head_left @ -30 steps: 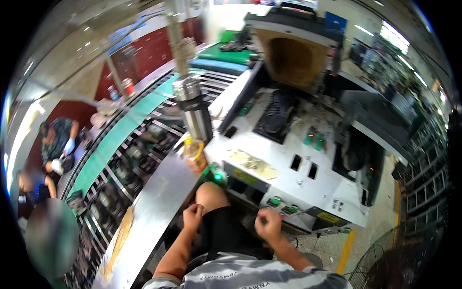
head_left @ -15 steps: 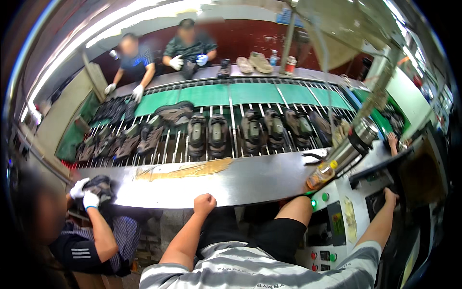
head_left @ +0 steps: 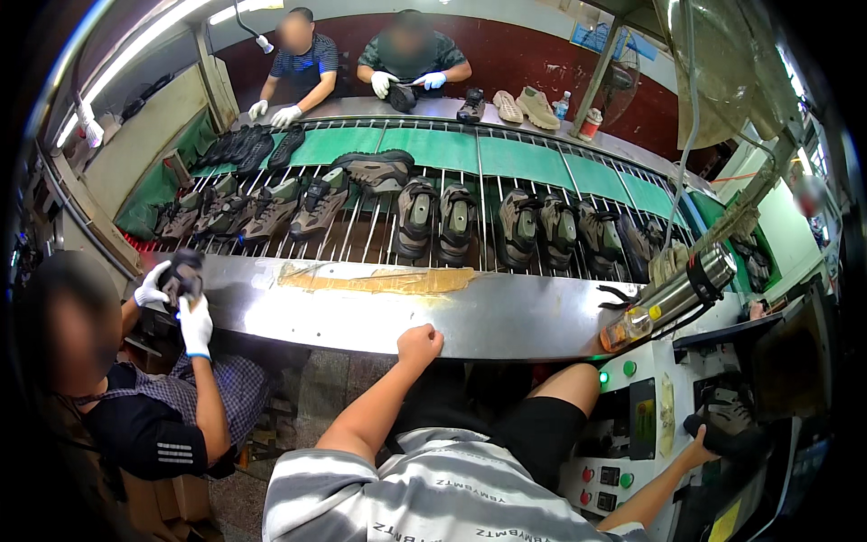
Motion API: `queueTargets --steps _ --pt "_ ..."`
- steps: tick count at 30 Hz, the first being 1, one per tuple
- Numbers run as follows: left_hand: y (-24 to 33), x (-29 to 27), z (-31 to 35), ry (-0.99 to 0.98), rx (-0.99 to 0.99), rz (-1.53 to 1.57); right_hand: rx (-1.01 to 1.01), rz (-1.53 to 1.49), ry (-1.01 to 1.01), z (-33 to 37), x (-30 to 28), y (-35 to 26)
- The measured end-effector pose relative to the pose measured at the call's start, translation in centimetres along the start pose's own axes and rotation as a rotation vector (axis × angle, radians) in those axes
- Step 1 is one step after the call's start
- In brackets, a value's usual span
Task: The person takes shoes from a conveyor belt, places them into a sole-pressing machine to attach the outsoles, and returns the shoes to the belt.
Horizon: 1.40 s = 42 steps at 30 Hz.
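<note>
My left hand (head_left: 421,345) is curled into a fist at the front edge of the metal table (head_left: 533,312), and nothing sticks out of it. Off to the right, beside the white control panel, my right hand (head_left: 699,450) has its fingers on a black part of a grey and black shoe (head_left: 728,437). The shoe lies at the dark opening of the machine (head_left: 784,361); its far end is partly hidden. Beyond the table, several grey-brown shoes (head_left: 456,226) stand on a rack of metal rods.
A steel flask (head_left: 709,271) and a bottle with a yellow cap (head_left: 630,329) lie at the table's right end. At left, a co-worker in white gloves (head_left: 197,327) handles a dark shoe (head_left: 184,275). Two people work across the green belt (head_left: 433,149).
My right hand has come back toward me from the machine, and a shoe now shows at it. My left fist stays at the table edge. The view has shifted; the left co-worker's shoe is raised.
</note>
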<state>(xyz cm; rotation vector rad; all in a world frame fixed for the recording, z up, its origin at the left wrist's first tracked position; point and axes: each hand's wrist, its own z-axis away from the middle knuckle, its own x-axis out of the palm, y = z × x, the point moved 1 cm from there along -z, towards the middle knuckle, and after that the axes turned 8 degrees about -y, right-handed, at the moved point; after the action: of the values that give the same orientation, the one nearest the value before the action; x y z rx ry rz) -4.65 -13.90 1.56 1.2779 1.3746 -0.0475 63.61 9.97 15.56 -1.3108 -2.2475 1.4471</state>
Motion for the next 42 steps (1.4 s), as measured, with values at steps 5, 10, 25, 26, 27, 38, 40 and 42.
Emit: queueTargets --steps 5,10,25,26,27,38,40,42 --pt "3.0 1.0 2.1 -0.467 -0.128 0.455 -0.076 -0.446 -0.054 7.2 -0.4 -4.0" --pt "13.9 -2.7 7.0 -0.942 0.077 1.005 0.474 -1.228 -0.833 14.1 3.2 -4.2" --pt "-4.8 -17.4 2.0 0.215 -0.131 0.305 -0.578 -0.633 -2.126 36.6 15.7 -36.7" --pt "-5.3 -17.2 1.8 0.302 -0.284 0.338 -0.537 -0.604 -2.169 37.1 16.2 -36.3" --pt "-5.8 -17.0 1.7 0.387 -0.439 0.368 -0.492 -0.572 -2.212 37.5 16.5 -35.8" --pt "-11.4 -13.8 -8.9 0.571 -0.338 0.228 -0.003 -0.282 -1.928 36.6 20.8 -22.4" --pt "-13.6 -13.8 -9.2 0.553 -0.299 0.356 0.105 -0.278 -1.829 36.4 21.0 -19.8" --pt "-14.8 -14.2 -9.1 0.447 -0.236 0.44 0.191 -0.289 -1.704 36.6 21.5 -18.3"
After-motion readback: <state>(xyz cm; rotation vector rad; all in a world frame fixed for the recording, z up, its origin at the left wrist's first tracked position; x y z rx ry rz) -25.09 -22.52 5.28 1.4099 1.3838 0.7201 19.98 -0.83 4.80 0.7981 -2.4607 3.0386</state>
